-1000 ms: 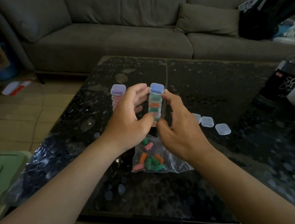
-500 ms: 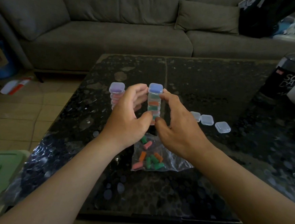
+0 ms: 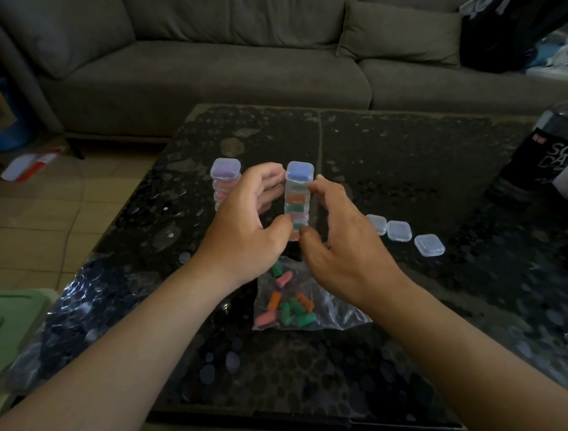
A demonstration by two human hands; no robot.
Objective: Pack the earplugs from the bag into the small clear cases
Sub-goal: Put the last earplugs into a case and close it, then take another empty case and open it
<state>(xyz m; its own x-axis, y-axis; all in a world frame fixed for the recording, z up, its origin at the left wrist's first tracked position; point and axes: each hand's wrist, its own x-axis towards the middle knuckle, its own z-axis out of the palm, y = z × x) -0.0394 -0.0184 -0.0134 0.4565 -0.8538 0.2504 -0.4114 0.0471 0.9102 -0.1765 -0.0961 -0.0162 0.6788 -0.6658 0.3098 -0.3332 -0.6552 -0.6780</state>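
round the case stack [image 3: 297, 199], both hands [image 3: 245, 232] [image 3: 344, 250] stay clasped.

A stack of cases [image 3: 297, 199] is stood mid-counter [image 3: 399, 163], clasped between the left hand [image 3: 247, 233] and the right hand [image 3: 344, 250]. A second stack [image 3: 224, 183] is set just left, behind the left hand. The bag [image 3: 336, 308], with earplugs [image 3: 290, 309] in it, is laid in front, nearer the person. Three single cases [image 3: 398, 230] are lined up to the right, a bottle [image 3: 549, 147] is placed at the far right, and a sofa [image 3: 253, 70] is seen behind the counter

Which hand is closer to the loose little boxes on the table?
Right. The right hand grips the tall stack just beside the loose cases; the left hand is on the stack's other side, farther off.
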